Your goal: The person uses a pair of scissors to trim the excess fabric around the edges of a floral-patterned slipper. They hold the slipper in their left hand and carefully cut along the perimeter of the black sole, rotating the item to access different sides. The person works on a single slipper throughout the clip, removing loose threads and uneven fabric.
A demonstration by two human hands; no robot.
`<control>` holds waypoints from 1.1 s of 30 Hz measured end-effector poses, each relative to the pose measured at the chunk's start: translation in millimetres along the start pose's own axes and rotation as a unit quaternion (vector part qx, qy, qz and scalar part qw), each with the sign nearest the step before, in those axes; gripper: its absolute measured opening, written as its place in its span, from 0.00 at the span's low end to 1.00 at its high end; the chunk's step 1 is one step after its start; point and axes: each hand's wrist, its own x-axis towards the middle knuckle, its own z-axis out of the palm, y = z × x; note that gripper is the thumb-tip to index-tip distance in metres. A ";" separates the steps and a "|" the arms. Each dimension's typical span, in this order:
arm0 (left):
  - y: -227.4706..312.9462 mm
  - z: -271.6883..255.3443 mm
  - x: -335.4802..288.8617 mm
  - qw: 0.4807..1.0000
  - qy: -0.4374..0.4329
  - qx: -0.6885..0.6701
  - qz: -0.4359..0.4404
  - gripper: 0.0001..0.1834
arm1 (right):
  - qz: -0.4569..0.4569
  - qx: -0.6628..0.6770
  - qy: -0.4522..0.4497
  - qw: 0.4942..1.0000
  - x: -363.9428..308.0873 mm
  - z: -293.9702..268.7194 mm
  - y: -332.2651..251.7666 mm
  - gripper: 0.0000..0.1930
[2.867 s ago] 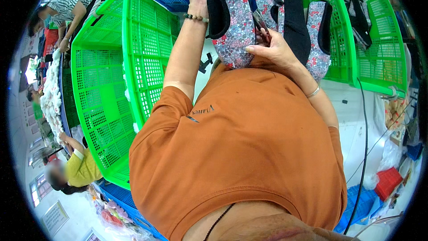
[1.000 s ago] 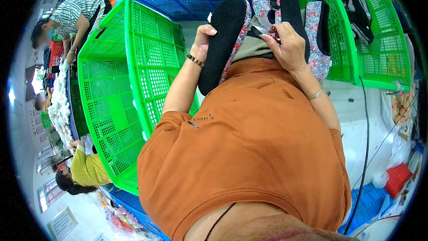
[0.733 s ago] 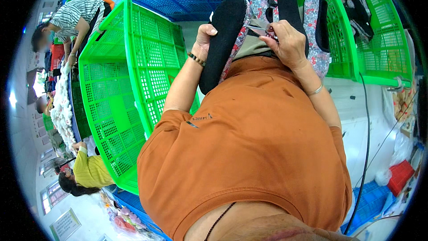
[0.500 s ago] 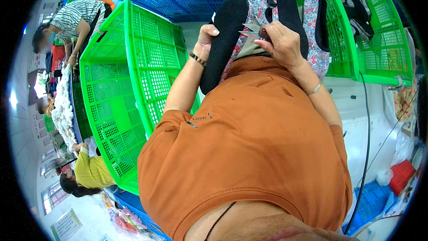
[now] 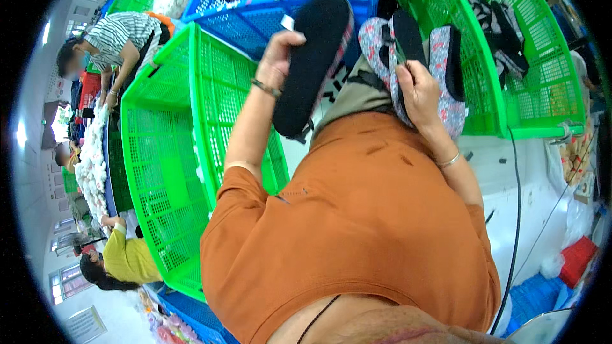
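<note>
My left hand (image 5: 275,62) grips a slipper (image 5: 313,64) by its edge, fingers behind it and thumb on the side. Its black sole faces up, a floral rim shows along one side, and a small white tag sticks out near my thumb. In my right hand (image 5: 419,92), fingers are closed round thread snips (image 5: 400,53) whose blades point away from me. Under and beside that hand lie more floral slippers with black soles, one of them a slipper (image 5: 448,70) at the right. They rest over my lap, partly hidden by the hand.
Green crates (image 5: 205,114) stand at my left, and another green crate (image 5: 472,51) at my right holds slippers. A blue crate (image 5: 280,7) ahead is full of floral slippers. A black cord (image 5: 517,204) hangs at right. Co-workers handle white fluffy material (image 5: 91,159) at far left.
The left hand has moved the slipper a little left, away from the others. My right hand has drawn away from it, down over the lap slippers, and the snips' blades now point forward.
</note>
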 end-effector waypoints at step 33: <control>-163.6 139.5 123.7 0.481 -0.079 0.814 0.315 0.20 | 0.164 -0.079 0.245 0.952 11.2 -109.5 80.5 0.22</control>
